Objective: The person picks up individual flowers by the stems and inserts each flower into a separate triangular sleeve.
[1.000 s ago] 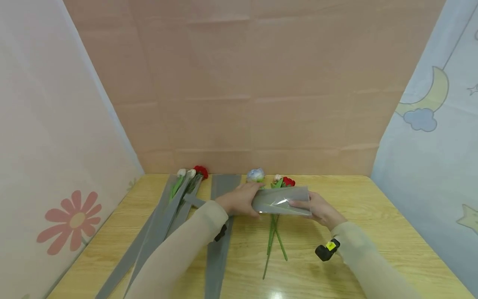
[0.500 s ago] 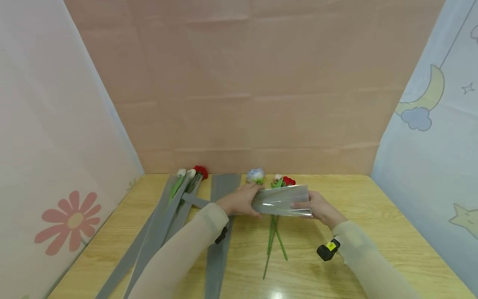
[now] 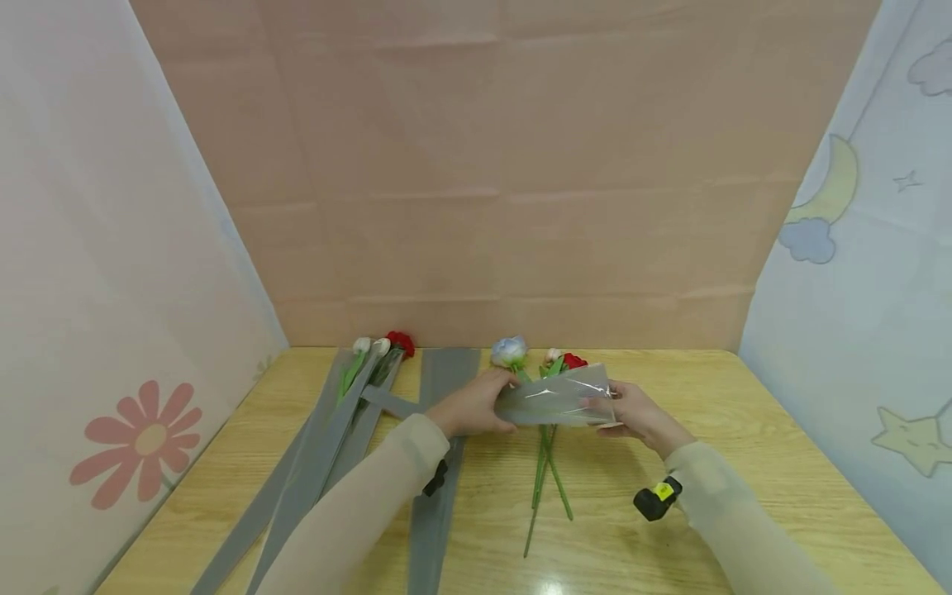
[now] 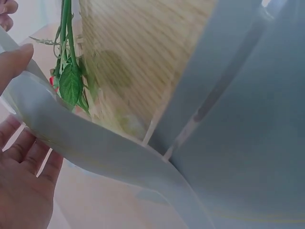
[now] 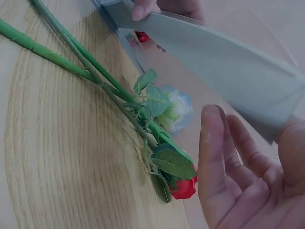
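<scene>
A clear plastic flower sleeve point(image 3: 546, 399) stretches crosswise between the hands, over the loose flowers. My left hand point(image 3: 476, 403) holds its left end, thumb on one face and fingers on the other in the left wrist view. My right hand point(image 3: 630, 413) is at the right end, its thumb by the film edge and its fingers extended and spread apart from the film in the right wrist view. Beneath the sleeve lie a red rose point(image 5: 183, 187) and a small pale bloom point(image 3: 553, 355), their green stems point(image 3: 546, 471) crossed. A pale blue flower point(image 3: 509, 350) lies farther back.
To the left lie several grey-looking plastic sleeves point(image 3: 312, 463), with white tulips point(image 3: 362, 345) and a red flower point(image 3: 401, 342) at the top. Another long flat sleeve point(image 3: 431, 529) runs front to back beside the left wrist. A brown cloth point(image 3: 483, 207) hangs behind the wooden table point(image 3: 669, 562).
The sleeve's right end tilts up slightly and its film has flexed. The right fingers have spread apart below the film edge. The left hand has shifted slightly left, and the flowers have not moved.
</scene>
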Action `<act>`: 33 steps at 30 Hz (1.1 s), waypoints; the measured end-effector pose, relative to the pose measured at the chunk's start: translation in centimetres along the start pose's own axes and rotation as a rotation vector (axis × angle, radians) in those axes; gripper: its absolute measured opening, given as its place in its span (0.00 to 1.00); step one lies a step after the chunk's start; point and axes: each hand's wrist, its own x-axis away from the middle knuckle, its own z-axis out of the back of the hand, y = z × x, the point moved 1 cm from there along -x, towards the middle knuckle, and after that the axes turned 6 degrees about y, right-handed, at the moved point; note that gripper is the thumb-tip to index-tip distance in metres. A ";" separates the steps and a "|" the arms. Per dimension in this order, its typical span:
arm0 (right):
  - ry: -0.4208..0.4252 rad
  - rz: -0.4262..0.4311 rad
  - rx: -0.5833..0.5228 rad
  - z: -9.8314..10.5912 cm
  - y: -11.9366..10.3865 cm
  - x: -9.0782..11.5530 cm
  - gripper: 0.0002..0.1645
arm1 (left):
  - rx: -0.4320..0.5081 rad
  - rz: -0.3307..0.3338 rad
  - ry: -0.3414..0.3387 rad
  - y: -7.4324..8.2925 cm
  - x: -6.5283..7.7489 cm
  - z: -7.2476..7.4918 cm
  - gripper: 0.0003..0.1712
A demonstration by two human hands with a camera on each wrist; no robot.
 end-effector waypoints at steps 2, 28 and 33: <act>-0.011 0.008 -0.018 0.3 0.0 0.0 0.39 | 0.040 0.013 0.005 -0.2 0.2 0.1 0.39; -0.102 -0.213 0.162 -4.4 1.7 -1.7 0.14 | 0.192 0.093 0.086 -1.7 1.4 1.1 0.37; -0.090 -0.224 0.098 -5.5 1.9 -1.6 0.13 | 0.208 0.091 0.084 -1.6 1.4 1.0 0.37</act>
